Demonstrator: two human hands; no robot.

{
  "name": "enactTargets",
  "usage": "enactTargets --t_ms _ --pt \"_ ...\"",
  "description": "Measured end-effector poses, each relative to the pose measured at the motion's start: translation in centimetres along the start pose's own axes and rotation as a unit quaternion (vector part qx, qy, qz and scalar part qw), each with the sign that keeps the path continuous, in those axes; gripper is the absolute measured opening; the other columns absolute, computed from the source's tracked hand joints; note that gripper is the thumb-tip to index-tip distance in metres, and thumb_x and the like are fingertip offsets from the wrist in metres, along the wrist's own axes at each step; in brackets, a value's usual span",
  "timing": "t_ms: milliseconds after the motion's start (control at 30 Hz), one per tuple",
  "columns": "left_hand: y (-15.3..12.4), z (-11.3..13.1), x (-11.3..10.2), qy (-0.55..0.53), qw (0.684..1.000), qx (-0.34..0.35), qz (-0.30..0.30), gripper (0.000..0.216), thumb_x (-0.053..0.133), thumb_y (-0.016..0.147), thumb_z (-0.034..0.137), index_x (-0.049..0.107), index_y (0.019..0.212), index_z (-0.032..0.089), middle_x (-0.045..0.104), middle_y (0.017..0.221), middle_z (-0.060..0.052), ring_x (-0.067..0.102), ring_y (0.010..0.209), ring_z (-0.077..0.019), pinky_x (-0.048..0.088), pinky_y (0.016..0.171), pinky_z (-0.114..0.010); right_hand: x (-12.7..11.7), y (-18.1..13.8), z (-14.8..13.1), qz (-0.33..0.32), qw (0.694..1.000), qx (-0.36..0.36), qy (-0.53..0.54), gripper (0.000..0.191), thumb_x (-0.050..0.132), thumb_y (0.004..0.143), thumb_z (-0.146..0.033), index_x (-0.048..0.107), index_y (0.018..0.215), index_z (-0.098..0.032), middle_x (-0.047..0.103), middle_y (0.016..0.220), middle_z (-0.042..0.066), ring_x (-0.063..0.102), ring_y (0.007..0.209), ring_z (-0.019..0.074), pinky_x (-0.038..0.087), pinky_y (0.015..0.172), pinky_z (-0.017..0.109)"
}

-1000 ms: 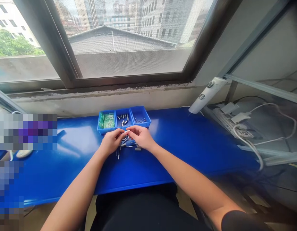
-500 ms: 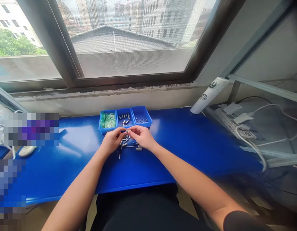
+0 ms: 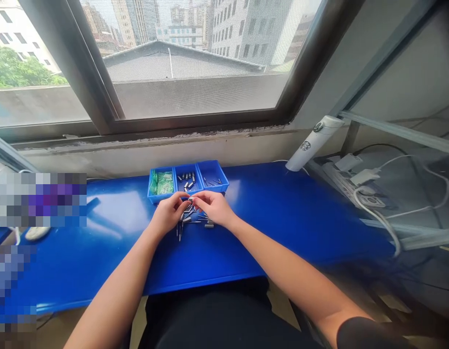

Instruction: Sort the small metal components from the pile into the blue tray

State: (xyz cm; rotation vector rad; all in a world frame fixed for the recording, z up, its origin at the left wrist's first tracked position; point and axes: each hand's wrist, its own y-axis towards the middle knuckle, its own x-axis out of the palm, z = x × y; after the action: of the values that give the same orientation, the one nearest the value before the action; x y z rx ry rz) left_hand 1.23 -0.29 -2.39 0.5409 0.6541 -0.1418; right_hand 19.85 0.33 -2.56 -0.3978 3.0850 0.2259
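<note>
Both my hands meet over the middle of the blue table, fingertips pinched around a small metal cylinder (image 3: 190,199). My left hand (image 3: 169,211) grips it from the left, my right hand (image 3: 214,207) from the right; the fingers cover most of it. Beneath them lies a loose pile of thin metal pins (image 3: 180,230) and short metal cylinders (image 3: 209,226), partly hidden by my hands. Just behind stands a blue three-compartment tray (image 3: 162,198). Its left compartment has a green plastic bag (image 3: 163,183) of small parts, its middle one several short cylinders (image 3: 188,185), its right one a few thin pins (image 3: 214,182).
A white bottle (image 3: 312,144) stands on the blue table (image 3: 282,223) at the back right, near a power strip (image 3: 370,199) with plugs and white cables. A window (image 3: 195,92) rises behind the table. Pixelated items (image 3: 46,198) are on the left.
The small cylinder shows slightly more between my fingertips, with a dark end visible. My hands stay in nearly the same place; the whole view has shifted a little.
</note>
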Motion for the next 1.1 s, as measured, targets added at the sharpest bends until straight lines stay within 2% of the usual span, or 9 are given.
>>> enactTargets --t_ms 233,367,500,567,667,833,1100 --pt "0.0 -0.4 0.0 0.007 0.999 -0.022 -0.031 0.024 0.050 0.096 0.037 0.064 0.099 0.017 0.058 0.060 0.003 0.051 0.052 -0.0093 0.040 0.053 -0.019 0.0 -0.1 0.1 -0.014 1.000 -0.007 -0.019 0.031 0.069 0.079 -0.042 0.070 0.097 -0.017 0.072 0.083 0.005 0.065 0.070 0.0156 0.053 0.064 0.029" --pt "0.0 -0.6 0.1 -0.002 1.000 -0.019 -0.013 0.025 0.054 0.094 0.038 0.066 0.099 0.017 0.059 0.060 0.003 0.050 0.052 -0.0091 0.039 0.052 -0.019 -0.1 -0.1 0.1 -0.030 0.999 -0.006 -0.007 0.034 0.065 0.083 -0.040 0.067 0.108 -0.018 0.071 0.084 0.004 0.064 0.070 0.0148 0.054 0.065 0.028" --pt "-0.1 -0.6 0.4 -0.026 1.000 0.002 -0.013 0.031 0.060 0.090 0.038 0.068 0.111 0.016 0.055 0.058 0.004 0.046 0.049 -0.0083 0.038 0.050 -0.019 -0.1 -0.2 -0.2 -0.044 0.999 -0.011 -0.003 0.035 0.062 0.085 -0.037 0.064 0.114 -0.019 0.070 0.082 0.003 0.064 0.070 0.0145 0.053 0.066 0.028" --pt "-0.1 -0.6 0.5 -0.028 0.999 0.010 -0.025 0.036 0.063 0.088 0.038 0.067 0.116 0.016 0.054 0.057 0.005 0.045 0.049 -0.0079 0.038 0.050 -0.019 0.0 -0.3 -0.3 -0.040 0.999 -0.009 0.001 0.033 0.062 0.084 -0.038 0.062 0.112 -0.020 0.071 0.084 0.003 0.066 0.074 0.0154 0.053 0.068 0.029" --pt "-0.1 -0.5 0.6 -0.017 0.999 0.010 -0.035 0.033 0.066 0.086 0.037 0.070 0.112 0.016 0.054 0.056 0.005 0.045 0.049 -0.0076 0.038 0.051 -0.019 0.2 -0.4 -0.3 -0.034 0.999 -0.006 0.009 0.028 0.063 0.084 -0.039 0.059 0.105 -0.020 0.072 0.085 0.003 0.068 0.077 0.0160 0.053 0.070 0.029" --pt "0.0 -0.2 0.5 -0.012 1.000 -0.003 -0.020 0.027 0.063 0.089 0.036 0.070 0.107 0.017 0.054 0.057 0.005 0.045 0.049 -0.0071 0.036 0.050 -0.018 0.0 -0.1 0.3 -0.016 1.000 0.002 0.012 0.031 0.065 0.083 -0.046 0.051 0.093 -0.021 0.071 0.073 0.001 0.068 0.070 0.0167 0.051 0.067 0.029" --pt "0.0 0.4 0.2 0.019 0.999 -0.008 -0.024 0.025 0.050 0.096 0.035 0.066 0.102 0.016 0.061 0.064 0.001 0.052 0.054 -0.0101 0.037 0.052 -0.020 -0.2 0.1 0.7 0.005 1.000 -0.018 -0.003 0.036 0.070 0.078 -0.050 0.062 0.095 -0.019 0.070 0.077 0.003 0.066 0.069 0.0160 0.051 0.065 0.029"
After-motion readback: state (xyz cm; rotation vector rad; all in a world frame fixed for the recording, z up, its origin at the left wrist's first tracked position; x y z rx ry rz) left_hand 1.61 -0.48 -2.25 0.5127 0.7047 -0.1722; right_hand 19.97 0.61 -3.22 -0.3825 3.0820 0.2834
